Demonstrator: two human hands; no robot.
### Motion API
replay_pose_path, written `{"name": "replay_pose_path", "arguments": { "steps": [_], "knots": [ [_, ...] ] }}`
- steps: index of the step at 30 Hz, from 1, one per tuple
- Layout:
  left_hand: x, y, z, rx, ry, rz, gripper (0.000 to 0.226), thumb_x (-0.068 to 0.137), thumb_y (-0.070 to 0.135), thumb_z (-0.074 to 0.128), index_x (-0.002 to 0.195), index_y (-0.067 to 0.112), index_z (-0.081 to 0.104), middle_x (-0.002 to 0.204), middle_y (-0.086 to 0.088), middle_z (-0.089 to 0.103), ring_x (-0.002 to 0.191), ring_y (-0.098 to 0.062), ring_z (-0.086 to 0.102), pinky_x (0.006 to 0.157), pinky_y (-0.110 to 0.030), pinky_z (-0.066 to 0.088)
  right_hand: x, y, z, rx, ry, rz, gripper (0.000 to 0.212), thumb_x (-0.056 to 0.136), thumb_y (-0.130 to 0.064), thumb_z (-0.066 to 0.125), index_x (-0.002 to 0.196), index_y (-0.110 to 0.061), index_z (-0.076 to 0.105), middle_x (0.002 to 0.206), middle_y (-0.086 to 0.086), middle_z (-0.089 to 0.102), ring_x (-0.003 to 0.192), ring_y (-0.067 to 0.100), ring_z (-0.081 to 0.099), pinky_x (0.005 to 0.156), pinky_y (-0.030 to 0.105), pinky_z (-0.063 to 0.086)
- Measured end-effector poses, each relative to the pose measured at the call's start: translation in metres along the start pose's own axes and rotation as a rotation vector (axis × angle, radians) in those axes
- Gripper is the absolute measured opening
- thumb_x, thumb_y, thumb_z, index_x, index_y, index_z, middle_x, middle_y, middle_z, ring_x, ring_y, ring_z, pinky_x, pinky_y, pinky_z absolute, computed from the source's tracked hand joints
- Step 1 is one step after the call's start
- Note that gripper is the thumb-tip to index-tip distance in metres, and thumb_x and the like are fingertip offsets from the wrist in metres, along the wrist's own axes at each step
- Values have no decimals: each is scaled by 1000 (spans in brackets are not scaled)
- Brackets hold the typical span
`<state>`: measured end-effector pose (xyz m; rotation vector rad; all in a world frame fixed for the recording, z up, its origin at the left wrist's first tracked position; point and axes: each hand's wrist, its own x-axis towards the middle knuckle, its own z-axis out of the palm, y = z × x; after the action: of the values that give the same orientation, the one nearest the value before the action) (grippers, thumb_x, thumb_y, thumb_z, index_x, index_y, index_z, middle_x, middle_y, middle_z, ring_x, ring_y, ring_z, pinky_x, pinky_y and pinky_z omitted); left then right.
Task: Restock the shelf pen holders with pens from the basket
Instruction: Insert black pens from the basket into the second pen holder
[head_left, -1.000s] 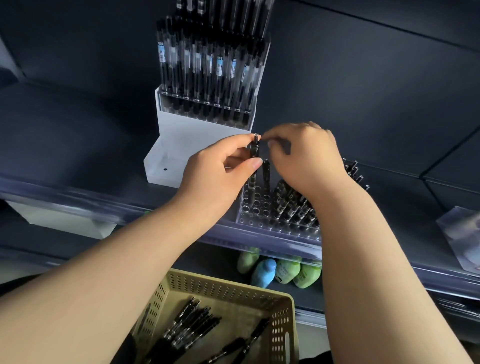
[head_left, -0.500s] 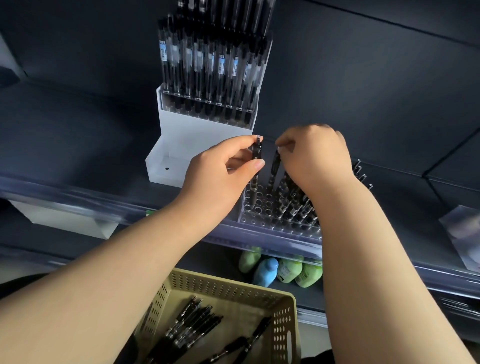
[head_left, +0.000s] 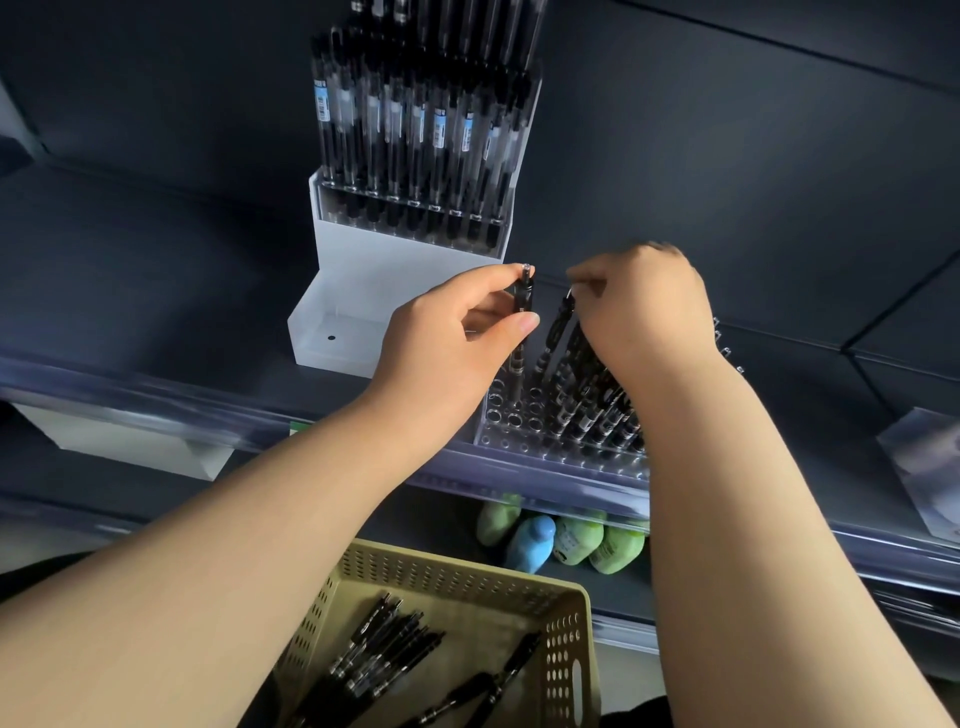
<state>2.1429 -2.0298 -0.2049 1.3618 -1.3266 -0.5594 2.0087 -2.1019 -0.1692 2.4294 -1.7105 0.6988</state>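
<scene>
Pens (head_left: 415, 130) stand packed upright on the dark shelf (head_left: 130, 322), clicker ends toward twelve o'clock, filling the tall white holder (head_left: 395, 265) at about twelve o'clock from where I watch. Down at six o'clock sits the yellow perforated basket (head_left: 467, 577), and the loose pens (head_left: 384, 654) in it lie flat, their long axes running roughly from seven o'clock to one. At four o'clock of the white holder, on the shelf's front edge, is the clear holder (head_left: 514, 415), its top drilled with rows of holes; the holes at its nine o'clock side are bare, while black pens lean together toward its three o'clock side. Green and blue bottles (head_left: 530, 543) lie on the level beneath it. The left hand (head_left: 447, 353) is curled, thumb and forefinger pinching one pen (head_left: 522, 296) near its upper end; that pen is upright, clicker at twelve, its lower end reaching the clear holder's top, though I cannot tell whether it sits in a hole. The right hand (head_left: 644, 312), just beside at three o'clock and apart from the left, has its fingers bent, the tips nipping the top of a second pen (head_left: 558, 325), which leans with its top toward one o'clock and its lower end down among the holes.
</scene>
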Motion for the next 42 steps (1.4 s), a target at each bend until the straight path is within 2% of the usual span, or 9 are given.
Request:
{"name": "replay_pose_path", "arguments": {
  "steps": [6,8,11,13,17,23,28,35,42],
  "knots": [
    [16,2,16,-8,-34,44,33,82,15,71,114,21,65,85,20,63,78,12,59,75,1,41,-5,-2,-3,21,36,-41,25,87,-14,53,101,-21,73,97,9,67,100,33,54,81,37,46],
    [20,1,23,0,-51,62,28,80,11,72,107,15,68,82,16,64,77,10,59,75,-1,43,-7,0,-4,18,35,-47,21,84,-11,53,87,-16,72,82,9,60,91,34,52,70,33,41],
    [23,0,32,48,-63,106,25,79,11,73,103,12,69,82,12,65,74,5,60,76,-4,45,-10,5,-6,3,24,-32,16,80,-8,53,67,-17,56,70,5,46,78,29,44,64,31,32],
    [24,-1,35,49,-56,114,24,79,12,73,103,11,69,87,6,68,76,-1,62,77,-6,47,-10,11,-6,3,30,-16,14,80,-12,54,75,-13,67,74,8,58,80,31,49,66,32,41],
    [25,-1,37,15,-33,94,22,80,12,72,102,11,68,86,8,66,78,7,59,75,-1,43,-11,18,-8,61,65,4,19,85,-17,59,96,-21,74,92,6,70,94,30,59,81,37,49],
    [23,-2,40,28,-33,86,22,80,16,72,102,13,68,83,12,63,77,10,57,73,1,41,-11,21,-8,80,42,38,19,85,-18,59,96,-23,74,94,4,71,96,27,60,83,37,49],
    [19,-6,43,81,-67,108,24,80,16,73,103,11,67,85,10,63,75,5,57,74,0,42,-14,20,-11,102,26,61,22,84,-16,57,96,-23,74,93,4,70,96,26,60,84,36,49],
    [20,-22,47,179,-99,-25,21,82,18,71,103,15,65,83,12,61,71,3,55,65,2,39,-17,22,-13,128,24,89,19,86,-16,59,96,-23,74,96,2,71,98,24,60,85,37,49],
    [19,-26,51,221,-130,-50,20,82,20,72,100,14,66,80,10,61,73,-4,56,63,-1,39,-19,23,-18,119,25,80,19,86,-14,59,96,-21,74,95,3,71,99,26,59,87,37,48]
  ]
}}
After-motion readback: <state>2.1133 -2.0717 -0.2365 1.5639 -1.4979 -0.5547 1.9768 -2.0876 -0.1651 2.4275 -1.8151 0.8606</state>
